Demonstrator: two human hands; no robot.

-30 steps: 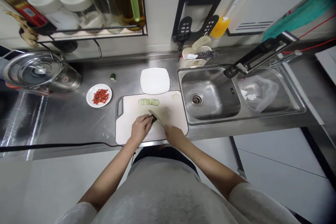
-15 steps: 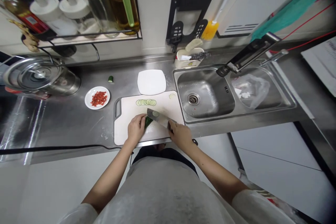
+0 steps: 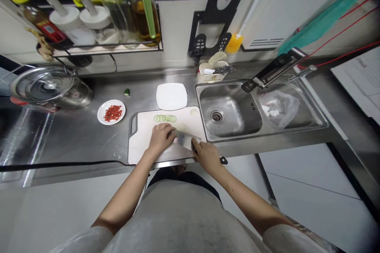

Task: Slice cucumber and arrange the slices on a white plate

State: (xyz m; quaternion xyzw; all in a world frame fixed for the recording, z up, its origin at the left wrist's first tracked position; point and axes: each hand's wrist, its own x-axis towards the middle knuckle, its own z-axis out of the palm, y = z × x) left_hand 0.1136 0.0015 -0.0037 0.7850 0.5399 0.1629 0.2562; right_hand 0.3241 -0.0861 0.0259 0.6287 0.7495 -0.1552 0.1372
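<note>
1. The cucumber piece (image 3: 175,133) is found on the near half of the cutting board (image 3: 142,142), almost wholly covered. Only a pale cut end seems to show at the fingertips.
2. It is pinned from above by the left hand (image 3: 160,138), whose fingers are curled down over it and pressed to the board. This is plainly the nearer hand, since it is touching the piece.
3. The long axis is mostly hidden. It appears to run left to right across the board, with the cut end facing right, though this cannot be told for sure.
4. Just to the right of that end the knife (image 3: 184,139) is met, its broad blade slanting from the handle up and leftward to the left fingertips.
5. The handle is gripped by the right hand (image 3: 207,155), closed around it at the board's near right corner. The two hands are apart, bridged only by the blade.
6. Behind the hands a row of slices (image 3: 165,118) is laid out overlapping, and a lone slice (image 3: 193,112) lies near the far right corner.
7. Past the board a white plate (image 3: 171,96) is seen, with a small dish of red bits (image 3: 111,112) to the left and the sink (image 3: 234,126) to the right.
</note>
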